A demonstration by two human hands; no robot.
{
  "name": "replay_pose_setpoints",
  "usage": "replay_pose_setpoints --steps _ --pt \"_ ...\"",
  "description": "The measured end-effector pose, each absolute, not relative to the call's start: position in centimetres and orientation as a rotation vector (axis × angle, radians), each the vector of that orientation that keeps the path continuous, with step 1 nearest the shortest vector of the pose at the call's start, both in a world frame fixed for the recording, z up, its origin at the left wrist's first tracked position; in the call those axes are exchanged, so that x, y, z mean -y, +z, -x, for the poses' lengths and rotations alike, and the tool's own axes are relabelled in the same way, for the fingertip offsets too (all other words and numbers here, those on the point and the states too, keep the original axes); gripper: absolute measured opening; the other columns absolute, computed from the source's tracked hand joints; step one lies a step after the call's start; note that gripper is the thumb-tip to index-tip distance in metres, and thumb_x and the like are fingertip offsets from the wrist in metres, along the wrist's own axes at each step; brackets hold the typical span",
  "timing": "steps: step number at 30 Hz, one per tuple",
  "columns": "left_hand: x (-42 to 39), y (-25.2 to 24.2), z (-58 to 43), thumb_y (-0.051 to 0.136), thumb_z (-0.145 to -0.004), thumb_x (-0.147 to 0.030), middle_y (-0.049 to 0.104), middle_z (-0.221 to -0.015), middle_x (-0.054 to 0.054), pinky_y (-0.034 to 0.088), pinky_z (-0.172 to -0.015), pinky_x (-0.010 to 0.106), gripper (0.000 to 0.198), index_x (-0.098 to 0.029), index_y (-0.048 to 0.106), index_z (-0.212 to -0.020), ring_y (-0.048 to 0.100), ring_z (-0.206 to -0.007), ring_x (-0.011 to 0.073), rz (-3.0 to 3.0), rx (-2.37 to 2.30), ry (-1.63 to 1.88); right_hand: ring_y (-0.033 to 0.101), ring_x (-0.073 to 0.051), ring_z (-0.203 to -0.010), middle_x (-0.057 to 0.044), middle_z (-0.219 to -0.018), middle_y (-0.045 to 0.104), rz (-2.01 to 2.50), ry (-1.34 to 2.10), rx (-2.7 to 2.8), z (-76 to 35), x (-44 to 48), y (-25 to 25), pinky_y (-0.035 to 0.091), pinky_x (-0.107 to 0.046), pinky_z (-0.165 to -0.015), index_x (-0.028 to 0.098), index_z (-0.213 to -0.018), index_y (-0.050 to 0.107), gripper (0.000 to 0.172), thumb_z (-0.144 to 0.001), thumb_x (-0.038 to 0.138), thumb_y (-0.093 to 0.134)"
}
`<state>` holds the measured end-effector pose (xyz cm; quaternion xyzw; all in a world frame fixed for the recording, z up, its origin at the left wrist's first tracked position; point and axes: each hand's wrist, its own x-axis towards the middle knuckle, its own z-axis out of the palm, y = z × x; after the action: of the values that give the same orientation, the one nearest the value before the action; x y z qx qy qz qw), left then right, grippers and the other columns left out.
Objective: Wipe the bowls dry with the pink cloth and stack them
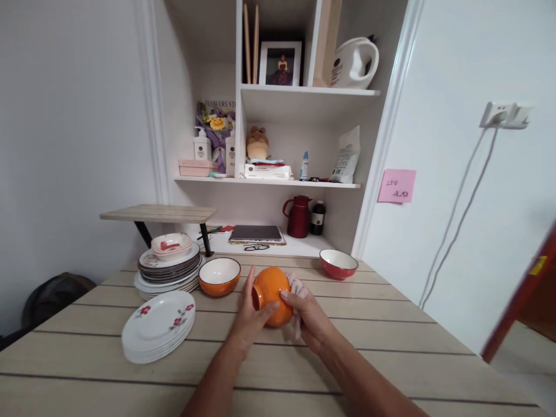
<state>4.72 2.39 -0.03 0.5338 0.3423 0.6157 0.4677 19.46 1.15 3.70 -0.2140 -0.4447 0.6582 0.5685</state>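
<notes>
A glossy orange round-bellied vase [273,282] is tipped on its side above the table, its mouth facing left. My left hand [248,321] grips it around the neck, with the thumb along the front. On the other side, my right hand [313,317] is closed on a pale crumpled cloth [297,288], which presses against the vase's bottom end; the right thumb rests on the orange surface. Part of the cloth hangs below the hand. Left of the vase stands an orange bowl [220,277] with a white inside.
White flowered plates [158,324] are stacked at the left. Behind them, more stacked plates [167,266] carry a small square bowl [172,246] beside a raised wooden stand [158,213]. A red bowl [339,264] sits back right. Shelves hold a red jug [299,217] and laptop [256,233].
</notes>
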Motion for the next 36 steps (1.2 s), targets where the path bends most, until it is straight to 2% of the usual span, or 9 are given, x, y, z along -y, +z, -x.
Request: replay_pose_setpoints --steps 5,9,15,22,24,26,30,33,36 --pt "-1.7 1.1 -5.0 0.087 -0.069 -0.036 0.050 -0.150 0.012 0.041 -0.111 0.041 0.091 -0.029 0.042 -0.148 0.047 -0.137 0.0322 -1.015 -0.615 1.502 0.068 -0.026 -0.106 -0.008 -0.117 0.070 0.430 1.514 1.124 -18.8 -0.9 3.6 0.054 -0.040 -0.094 0.023 -0.124 0.055 0.059 -0.074 0.036 0.083" --pt "-2.0 0.9 -5.1 0.083 -0.073 -0.044 0.061 -0.139 0.010 0.047 -0.105 0.037 0.075 -0.028 0.053 -0.140 0.057 -0.128 0.0283 -0.763 -0.535 1.483 0.059 -0.026 -0.121 -0.007 -0.130 0.064 0.422 1.462 1.311 -18.4 -0.5 3.6 0.045 -0.042 -0.106 0.027 -0.131 0.049 0.071 -0.070 0.029 0.085" --pt "-2.3 0.1 -4.6 0.065 -0.080 -0.069 0.077 -0.101 0.011 0.057 -0.077 0.034 0.068 -0.017 0.066 -0.124 0.071 -0.092 0.0271 -0.562 -0.565 1.237 0.060 -0.023 -0.099 -0.004 -0.111 0.066 0.577 1.250 1.780 -19.1 -0.5 3.2 0.049 -0.038 -0.088 0.025 -0.132 0.049 0.066 -0.074 0.027 0.079" --pt "-2.3 0.2 -4.2 0.056 -0.080 -0.076 0.074 -0.074 0.006 0.048 -0.050 0.026 0.068 -0.015 0.071 -0.106 0.066 -0.061 0.0198 -0.563 -0.544 1.103 0.045 -0.014 -0.069 0.006 -0.077 0.054 0.635 1.086 1.971 -20.1 -0.7 3.7 0.039 -0.027 -0.064 0.023 -0.087 0.058 0.030 -0.070 0.030 0.082" --pt "-2.4 0.2 -4.2 0.055 -0.080 -0.077 0.075 -0.081 0.008 0.050 -0.054 0.026 0.070 -0.016 0.069 -0.110 0.067 -0.067 0.0205 -0.636 -0.518 1.091 0.046 -0.014 -0.070 0.005 -0.079 0.055 0.615 1.148 1.853 -19.8 -0.6 3.9 0.040 -0.027 -0.065 0.022 -0.089 0.059 0.030 -0.071 0.032 0.082" --pt "-2.4 0.2 -4.3 0.058 -0.081 -0.074 0.074 -0.108 0.011 0.054 -0.074 0.029 0.068 -0.019 0.065 -0.122 0.070 -0.093 0.0235 -0.731 -0.484 1.182 0.051 -0.016 -0.074 0.003 -0.082 0.059 0.597 1.222 1.698 -19.4 -0.5 4.1 0.044 -0.028 -0.069 0.022 -0.095 0.061 0.036 -0.070 0.034 0.083" --pt "-2.3 0.0 -4.9 0.080 -0.075 -0.051 0.046 -0.152 0.009 0.039 -0.110 0.034 0.083 -0.031 0.042 -0.146 0.040 -0.142 0.0267 -0.961 -0.595 1.474 0.065 -0.022 -0.088 -0.003 -0.098 0.069 0.499 1.399 1.301 -19.1 -0.9 3.9 0.051 -0.035 -0.085 0.023 -0.112 0.061 0.049 -0.071 0.037 0.083" --pt "-1.9 0.1 -5.3 0.093 -0.057 -0.033 0.041 -0.155 0.011 0.030 -0.117 0.038 0.107 -0.031 0.039 -0.149 0.029 -0.148 0.0321 -1.105 -0.668 1.493 0.070 -0.024 -0.092 -0.006 -0.102 0.072 0.481 1.477 1.099 -19.3 -1.4 3.5 0.052 -0.039 -0.091 0.022 -0.114 0.061 0.048 -0.073 0.036 0.082" --pt "-1.4 0.7 -5.7 0.095 -0.051 -0.025 0.045 -0.152 0.012 0.032 -0.117 0.041 0.108 -0.029 0.044 -0.146 0.032 -0.146 0.0343 -1.123 -0.637 1.480 0.071 -0.025 -0.096 -0.008 -0.108 0.073 0.503 1.519 1.038 -19.5 -1.3 3.5 0.052 -0.040 -0.095 0.022 -0.115 0.062 0.047 -0.074 0.036 0.081"
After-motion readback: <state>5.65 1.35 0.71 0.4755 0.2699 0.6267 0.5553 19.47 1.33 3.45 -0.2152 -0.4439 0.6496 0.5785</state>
